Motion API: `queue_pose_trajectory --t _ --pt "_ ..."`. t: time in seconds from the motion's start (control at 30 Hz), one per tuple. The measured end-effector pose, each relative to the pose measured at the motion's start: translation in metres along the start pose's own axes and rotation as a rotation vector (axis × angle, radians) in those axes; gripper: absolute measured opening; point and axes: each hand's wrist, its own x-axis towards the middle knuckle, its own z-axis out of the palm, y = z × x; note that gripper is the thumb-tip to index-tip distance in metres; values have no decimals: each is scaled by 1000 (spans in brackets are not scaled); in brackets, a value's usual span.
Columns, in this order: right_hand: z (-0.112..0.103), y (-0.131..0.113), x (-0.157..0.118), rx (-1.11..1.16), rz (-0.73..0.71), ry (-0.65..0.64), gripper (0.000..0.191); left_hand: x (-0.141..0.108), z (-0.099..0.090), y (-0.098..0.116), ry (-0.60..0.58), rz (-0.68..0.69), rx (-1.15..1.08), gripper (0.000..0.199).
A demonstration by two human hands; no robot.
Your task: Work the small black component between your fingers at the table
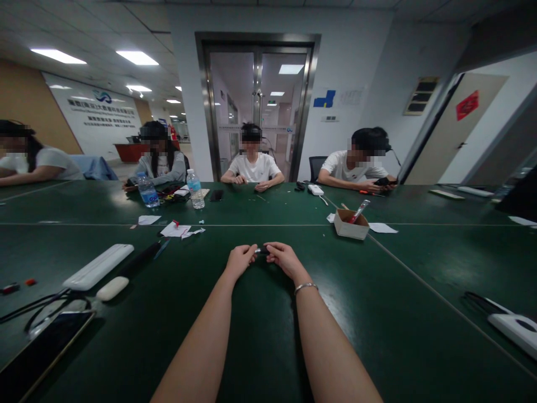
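Note:
A small black object with a silvery end is held between my two hands, just above the green table. My left hand pinches its silvery end. At the black end, the fingers of my right hand are closed around it. Its exact kind is too small to make out, and my fingertips hide part of it. A silver bracelet circles my right wrist.
At left lie a white power bank, a white oval case and a phone. Beyond my hands stand a small cardboard box and water bottles. Several people sit across the table. A white device lies at right.

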Motion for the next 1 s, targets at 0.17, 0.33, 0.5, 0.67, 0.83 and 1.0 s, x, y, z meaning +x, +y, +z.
queue_pose_trajectory --t 0.17,0.33,0.5,0.67,0.83,1.0 --pt "0 0 0 11 5 2 25 0 -1 0 -34 39 -92 39" --pt "2 -2 -1 17 20 23 24 -3 -2 2 -40 62 -140 33" --pt "2 -2 -1 10 15 12 24 -6 -1 6 -38 114 -217 31" --pt "1 0 0 1 11 9 26 -8 1 6 -16 126 -210 32" --pt "-1 4 3 -49 -18 -15 28 -5 3 2 30 82 -164 34" --pt "0 5 2 -103 -54 -15 29 -5 3 3 76 31 -80 38"
